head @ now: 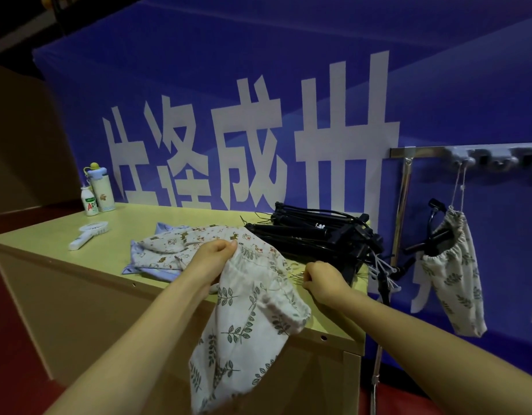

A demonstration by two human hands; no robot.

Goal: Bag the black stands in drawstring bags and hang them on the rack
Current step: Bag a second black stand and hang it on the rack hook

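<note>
Your leaf-print bag (246, 324) hangs over the front edge of the surface (49, 235), its gathered mouth turned toward 3 o'clock. Your left grip (212, 259) has the bag's top edge bunched between curled fingers and thumb. Your right grip (324, 281), at 3 o'clock from the left, is closed tight on a thin strand (296, 276) beside the bag's mouth; whether that is the drawstring cannot be told.

The black stands (315, 238) lie folded in a pile on the surface at 1 o'clock from the bag, just beyond your right grip. At 10 o'clock from the bag a heap of spare printed bags (169, 247) lies flat, touching it.

Out at 3 o'clock, off the surface, a filled bag (456, 277) hangs by its cords from the rack (432, 151), with black stand parts poking out of its mouth. The rack's pole (401, 205) stands against the surface's right end.

Far at 10 o'clock sit a white hand fan (89, 235), a small bottle (89, 202) and a tall bottle (101, 187), the two bottles touching. A blue banner (258, 85) backs everything.
</note>
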